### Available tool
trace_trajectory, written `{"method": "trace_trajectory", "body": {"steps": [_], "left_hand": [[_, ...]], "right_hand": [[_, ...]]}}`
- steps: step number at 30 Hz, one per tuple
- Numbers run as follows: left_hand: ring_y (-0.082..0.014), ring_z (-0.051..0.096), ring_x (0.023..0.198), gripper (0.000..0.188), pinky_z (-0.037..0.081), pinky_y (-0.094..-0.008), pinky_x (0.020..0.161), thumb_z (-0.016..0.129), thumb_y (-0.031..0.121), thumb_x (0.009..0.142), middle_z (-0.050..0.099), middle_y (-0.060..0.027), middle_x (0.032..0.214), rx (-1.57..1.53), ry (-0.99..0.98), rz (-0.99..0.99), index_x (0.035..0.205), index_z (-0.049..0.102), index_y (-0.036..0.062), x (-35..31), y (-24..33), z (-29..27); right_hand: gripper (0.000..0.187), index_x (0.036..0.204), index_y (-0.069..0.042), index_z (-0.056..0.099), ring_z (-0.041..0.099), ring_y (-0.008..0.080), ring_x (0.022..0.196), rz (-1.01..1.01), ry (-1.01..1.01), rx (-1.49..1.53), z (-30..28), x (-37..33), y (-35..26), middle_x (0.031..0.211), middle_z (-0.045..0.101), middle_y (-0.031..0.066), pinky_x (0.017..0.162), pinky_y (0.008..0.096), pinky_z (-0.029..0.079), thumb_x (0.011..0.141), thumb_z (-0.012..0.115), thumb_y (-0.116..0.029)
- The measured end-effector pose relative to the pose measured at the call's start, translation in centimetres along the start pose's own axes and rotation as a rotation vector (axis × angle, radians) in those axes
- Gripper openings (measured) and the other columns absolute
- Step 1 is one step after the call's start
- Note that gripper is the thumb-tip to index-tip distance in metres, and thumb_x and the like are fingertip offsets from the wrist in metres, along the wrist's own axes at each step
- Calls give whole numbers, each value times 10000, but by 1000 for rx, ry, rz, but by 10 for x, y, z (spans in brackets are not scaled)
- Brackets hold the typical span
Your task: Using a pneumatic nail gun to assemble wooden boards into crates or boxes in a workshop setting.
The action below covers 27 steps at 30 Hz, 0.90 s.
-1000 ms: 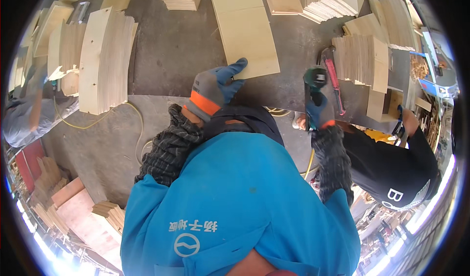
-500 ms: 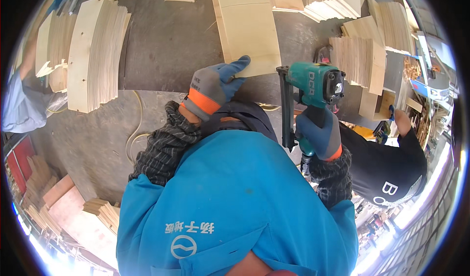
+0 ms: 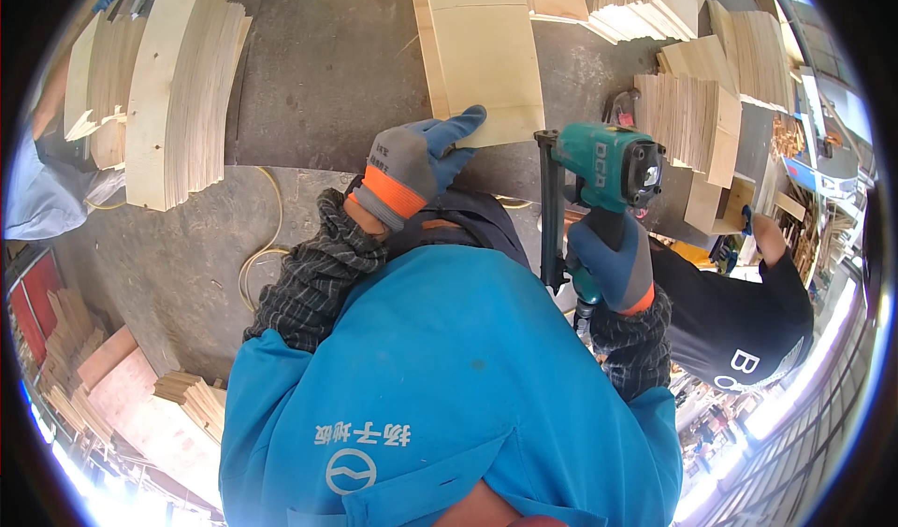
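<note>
My left hand [image 3: 412, 158], in a grey and blue glove with an orange cuff, grips the near left corner of a long pale wooden board [image 3: 486, 69]. One finger lies over the board's top and another shows below its near edge. The board lies lengthwise away from me on the dark table, with a narrow wooden strip [image 3: 429, 45] along its left side. In my right hand [image 3: 617, 260], gloved alike, is a teal and black nail gun [image 3: 599, 167], its fingers wrapped round the handle. The gun's long black magazine stands just right of the board's near end, apart from it.
Stacks of thin boards stand on the dark table [image 3: 318, 69]: one tall stack [image 3: 178, 106] at left, another [image 3: 687, 120] at right. A person in a black shirt [image 3: 739, 312] works at my right; a blue-grey sleeve [image 3: 42, 195] shows at far left. A yellowish hose [image 3: 271, 237] lies below the table edge.
The view has shifted slightly, so the board and both hands appear a little farther right. My grip on the board and on the nail gun looks the same.
</note>
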<state>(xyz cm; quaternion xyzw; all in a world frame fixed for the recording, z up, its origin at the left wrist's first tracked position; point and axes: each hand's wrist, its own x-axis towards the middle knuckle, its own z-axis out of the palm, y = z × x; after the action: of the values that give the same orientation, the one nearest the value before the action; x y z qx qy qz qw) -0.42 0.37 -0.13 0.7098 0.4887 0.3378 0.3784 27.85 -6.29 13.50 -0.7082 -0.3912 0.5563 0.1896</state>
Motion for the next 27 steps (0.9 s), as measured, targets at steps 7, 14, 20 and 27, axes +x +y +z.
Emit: {"method": "trace_trajectory", "body": {"steps": [7,14,20,27], "left_hand": [[-292,803,1018,488,649,-363,880,845,95,931,803,-165,1232,-33,4,16,1408,741,110,-1,-1,1],[-313,781,1144,520,650,-377,970,835,79,927,765,-162,1346,-49,-34,12,1433,715,101,-2,-9,4],[-334,771,1151,573,645,-395,988,828,60,909,757,-162,1361,-11,-94,4,1463,694,116,-3,-12,1],[-352,772,1133,623,644,-405,988,830,51,894,766,-165,1328,17,-91,-2,1491,679,148,-4,-13,2]], "right_hand": [[298,1190,40,693,666,109,769,43,-39,113,-1,-9,-17,900,712,59,672,290,528,924,756,-78],[224,1080,42,681,678,131,669,74,-140,57,22,-12,-29,829,729,78,621,312,539,930,771,-99],[275,1075,26,700,695,132,721,6,-189,-130,36,-3,-37,837,740,70,664,325,555,909,803,-167],[281,1069,22,706,698,135,721,12,-182,-136,42,-3,-37,818,745,73,670,334,561,903,806,-181]]}}
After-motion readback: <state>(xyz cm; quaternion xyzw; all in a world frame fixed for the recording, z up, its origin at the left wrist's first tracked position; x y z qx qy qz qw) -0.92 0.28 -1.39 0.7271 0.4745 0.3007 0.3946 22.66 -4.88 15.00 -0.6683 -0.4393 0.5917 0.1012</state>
